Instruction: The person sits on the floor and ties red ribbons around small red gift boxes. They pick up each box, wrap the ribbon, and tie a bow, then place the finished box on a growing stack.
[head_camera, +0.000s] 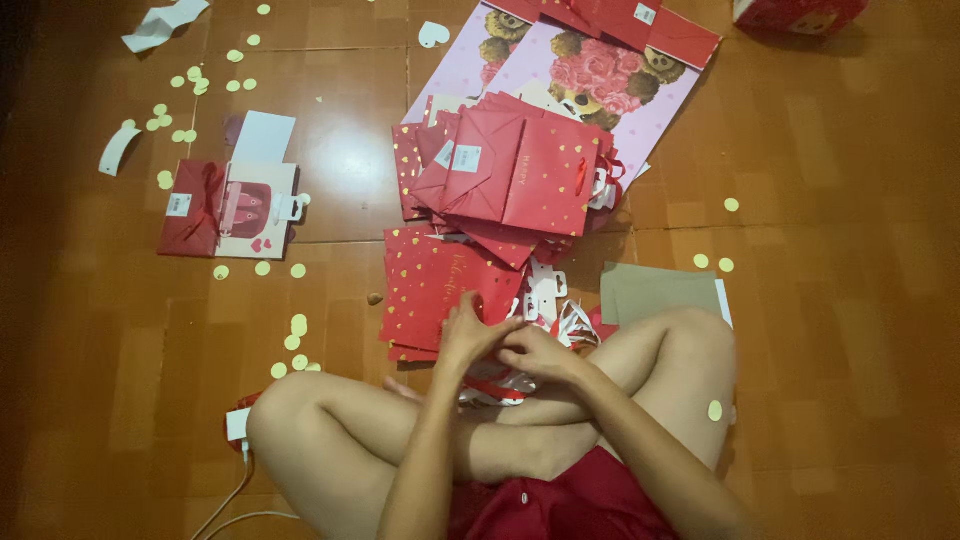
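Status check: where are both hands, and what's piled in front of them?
Left hand and right hand touching, over crossed legs, grip unclear. Red dotted gift bags flat just beyond the fingers. White handle cards and paper dots scattered on floor.

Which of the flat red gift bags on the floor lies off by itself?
The red gift bag at far left, beside a white-and-pink bag; the others overlap in the central pile.

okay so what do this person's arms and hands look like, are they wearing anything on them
Both forearms are bare, with no sleeves in view. The left hand and right hand wear no gloves, and no rings, watch or bracelets are visible. The only clothing showing is a red garment with a small pale button.
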